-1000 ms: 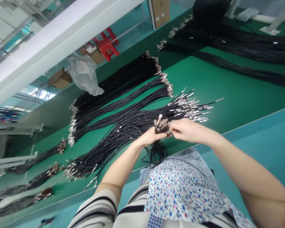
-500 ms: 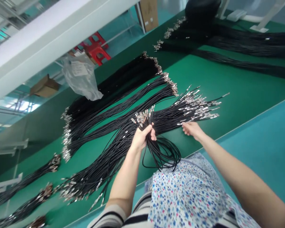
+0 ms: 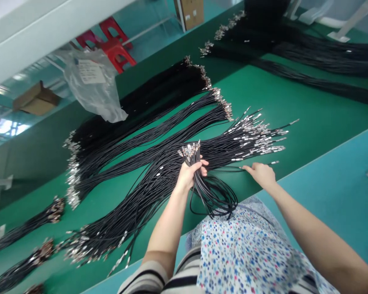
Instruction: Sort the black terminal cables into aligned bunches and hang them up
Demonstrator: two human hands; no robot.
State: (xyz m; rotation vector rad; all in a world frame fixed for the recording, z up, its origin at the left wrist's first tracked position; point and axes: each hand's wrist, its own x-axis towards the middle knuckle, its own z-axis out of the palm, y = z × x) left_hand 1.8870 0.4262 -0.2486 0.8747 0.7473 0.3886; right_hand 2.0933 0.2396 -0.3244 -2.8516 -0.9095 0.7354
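Note:
My left hand (image 3: 188, 174) is closed around a small bundle of black wires (image 3: 202, 183) whose metal-tipped ends stick up above the fist; the rest loops down toward my lap. My right hand (image 3: 261, 173) lies on the green table (image 3: 309, 118), fingers pinching a single black wire (image 3: 233, 168) at the near edge of a big fanned-out pile of black wires with silver terminals (image 3: 248, 136).
More black wire bundles (image 3: 159, 106) lie across the table to the left and at the far right (image 3: 309, 53). A clear plastic bag (image 3: 92, 85), red stools (image 3: 110, 41) and cardboard boxes (image 3: 37, 100) sit beyond the table's far edge.
My hands, together on the bundle a second ago, have parted. The left keeps the bundle raised; the right reached out to the pile and has closed on one wire.

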